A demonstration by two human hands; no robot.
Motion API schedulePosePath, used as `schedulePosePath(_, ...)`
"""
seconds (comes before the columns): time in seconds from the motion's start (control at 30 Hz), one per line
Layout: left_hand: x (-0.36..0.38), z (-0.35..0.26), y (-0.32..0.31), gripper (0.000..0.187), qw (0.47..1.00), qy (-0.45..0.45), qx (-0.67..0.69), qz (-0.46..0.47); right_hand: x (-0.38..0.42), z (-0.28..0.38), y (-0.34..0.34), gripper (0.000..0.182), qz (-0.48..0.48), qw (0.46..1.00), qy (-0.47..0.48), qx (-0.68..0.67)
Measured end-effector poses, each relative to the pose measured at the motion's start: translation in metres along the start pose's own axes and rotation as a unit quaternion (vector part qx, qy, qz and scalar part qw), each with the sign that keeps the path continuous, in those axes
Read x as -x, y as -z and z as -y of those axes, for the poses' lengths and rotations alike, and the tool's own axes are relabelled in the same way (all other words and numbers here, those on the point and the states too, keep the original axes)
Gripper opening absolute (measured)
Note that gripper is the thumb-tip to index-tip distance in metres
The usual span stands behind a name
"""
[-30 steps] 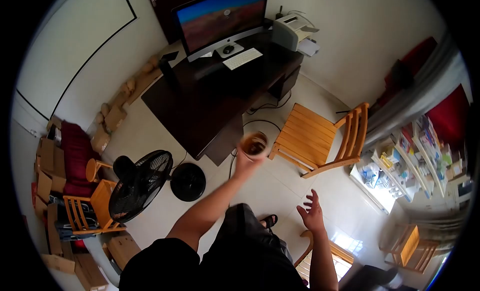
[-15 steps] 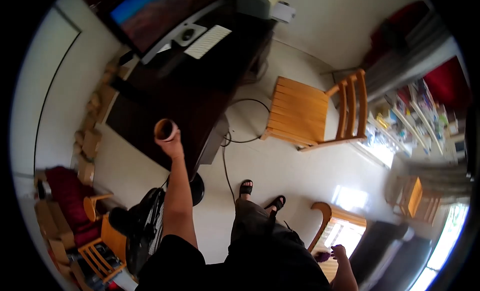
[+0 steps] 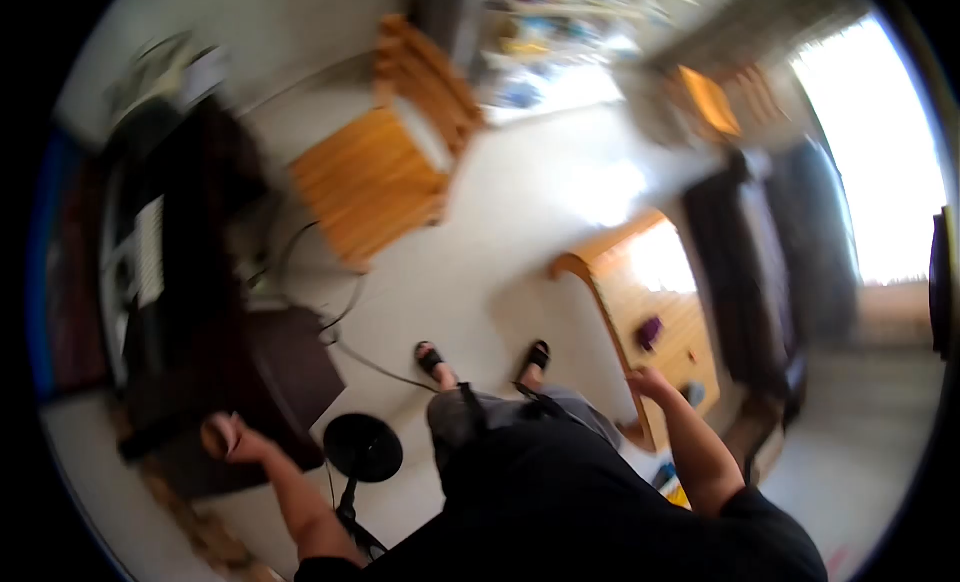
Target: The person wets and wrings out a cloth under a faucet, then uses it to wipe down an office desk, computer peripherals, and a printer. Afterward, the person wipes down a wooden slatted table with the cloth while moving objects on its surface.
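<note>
My left hand (image 3: 240,442) is closed around a small brownish cup (image 3: 213,437), held out at the left by the end of the dark desk (image 3: 300,367). Motion blurs the cup, and its inside does not show. On the right, my right hand (image 3: 650,383) overlaps the near edge of the low wooden table (image 3: 620,257); its fingers are too smeared to make out. A dark purple item (image 3: 649,332) lies on that table just beyond this hand.
A wooden chair (image 3: 370,182) stands ahead on the pale floor, with black cables (image 3: 375,367) running between desk and feet. A round black base (image 3: 363,448) sits near my left arm. Dark sofa (image 3: 745,272) is beyond the table; a keyboard (image 3: 150,250) is on the desk.
My view has swung to the right, so desk and chair now sit further left. The cup stays in my left hand. My right hand now appears over the wooden table's edge.
</note>
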State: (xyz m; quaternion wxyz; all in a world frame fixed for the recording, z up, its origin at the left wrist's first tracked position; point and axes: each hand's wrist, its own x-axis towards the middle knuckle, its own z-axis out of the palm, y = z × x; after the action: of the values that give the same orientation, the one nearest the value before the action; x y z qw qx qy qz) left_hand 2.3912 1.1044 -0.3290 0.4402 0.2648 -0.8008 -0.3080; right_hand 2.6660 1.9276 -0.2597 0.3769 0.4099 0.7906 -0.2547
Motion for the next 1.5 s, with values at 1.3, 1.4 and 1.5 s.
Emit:
schedulePosePath(1.3,0.306,-0.358,0.062,0.015,0.687,-0.155,-0.475,0.528,-0.366,-0.515,0.0,0.038,-0.136,0.948,-0.287,-0.028)
schedulePosePath(1.4,0.317,-0.359,0.074,0.016,0.68,-0.149,-0.485,0.53,-0.359,-0.463,0.007,0.038,-0.17,0.936,-0.307,-0.034)
schedulePosePath(1.5,0.299,-0.347,0.076,0.016,0.693,-0.11,-0.491,0.516,-0.355,-0.41,0.038,0.037,-0.207,0.933,-0.295,-0.026)
